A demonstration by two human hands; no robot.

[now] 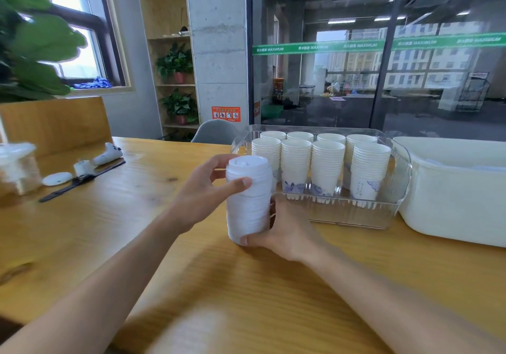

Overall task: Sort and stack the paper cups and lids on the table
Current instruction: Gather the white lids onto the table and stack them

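Note:
A tall stack of white plastic lids [247, 203] stands upright at the middle of the wooden table [137, 244]. My left hand [204, 192] grips its upper part, thumb across the front. My right hand [284, 230] grips the bottom of the stack from the right, thumb at its base. Just behind, a clear plastic tray [356, 214] holds several stacks of white paper cups [327, 170], some with blue print near the bottom.
A large white bin [460, 203] sits at the right, touching the tray. At the far left lie a black strap [76, 182], small white devices [57, 178] and a blurred clear jar [16, 173]. A grey chair [213, 132] stands behind the table.

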